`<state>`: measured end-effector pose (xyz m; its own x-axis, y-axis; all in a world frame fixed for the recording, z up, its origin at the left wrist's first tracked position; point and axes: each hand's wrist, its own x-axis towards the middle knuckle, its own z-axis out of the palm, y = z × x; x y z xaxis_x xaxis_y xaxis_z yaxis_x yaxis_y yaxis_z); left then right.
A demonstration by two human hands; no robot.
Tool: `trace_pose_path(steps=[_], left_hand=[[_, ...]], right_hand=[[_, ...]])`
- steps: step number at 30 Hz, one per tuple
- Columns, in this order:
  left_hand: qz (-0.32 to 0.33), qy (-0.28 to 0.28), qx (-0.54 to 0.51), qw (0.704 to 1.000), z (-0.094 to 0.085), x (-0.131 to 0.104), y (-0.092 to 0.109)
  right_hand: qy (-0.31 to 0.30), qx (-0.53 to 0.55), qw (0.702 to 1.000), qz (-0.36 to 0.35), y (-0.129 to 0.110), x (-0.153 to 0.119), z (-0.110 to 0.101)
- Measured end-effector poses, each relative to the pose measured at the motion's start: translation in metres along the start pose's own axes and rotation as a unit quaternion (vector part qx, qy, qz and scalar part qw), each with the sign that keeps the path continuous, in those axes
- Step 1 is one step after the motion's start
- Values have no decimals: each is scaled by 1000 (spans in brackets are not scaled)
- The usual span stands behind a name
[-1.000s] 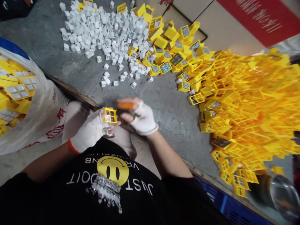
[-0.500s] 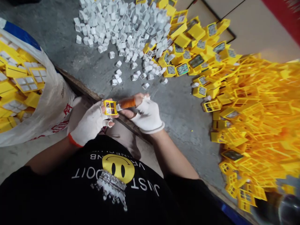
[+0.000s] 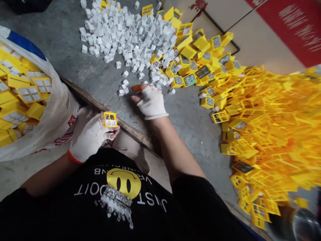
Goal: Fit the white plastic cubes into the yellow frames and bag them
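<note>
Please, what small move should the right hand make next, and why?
Probably the right hand should pick up one white cube: several lie close to its fingers, and the frame in the left hand shows two white cells and two that look open.

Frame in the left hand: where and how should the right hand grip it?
Pinch the yellow frame by its far outer rim, coming from the far side, where the right hand is. The left hand holds it from the near side, window up, and that rim looks free. Probably stay off the open panes: the bars are thin.
</note>
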<state>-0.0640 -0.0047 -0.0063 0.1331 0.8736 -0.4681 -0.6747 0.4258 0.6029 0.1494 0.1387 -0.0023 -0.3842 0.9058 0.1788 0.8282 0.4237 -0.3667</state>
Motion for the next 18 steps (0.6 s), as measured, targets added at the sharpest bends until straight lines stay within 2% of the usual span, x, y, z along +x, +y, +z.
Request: trace_pose_path(steps=[3,6,8,12,15,18], left_hand=[[-7,14,-3,1000,0,-1,2],[-4,11,-16,1000,-3,-1,2],[-8,6,-17,1000,-4,-1,1],[-24,13,-2,1000,3,1,0],[-42,-14,1,999,13,3,-1],[-84,-61,-4,995,18,5,-2]], right_hand=[[-59,-53,996,28,-1,37,14],[-36,17,999,6,2,39,24],[0,121,992,-20,7,23,23],[61,279,956,-71,7,-24,7],[73,307,944,-94,-5,-52,-8],[66,290,947,-121,-16,-66,-21]])
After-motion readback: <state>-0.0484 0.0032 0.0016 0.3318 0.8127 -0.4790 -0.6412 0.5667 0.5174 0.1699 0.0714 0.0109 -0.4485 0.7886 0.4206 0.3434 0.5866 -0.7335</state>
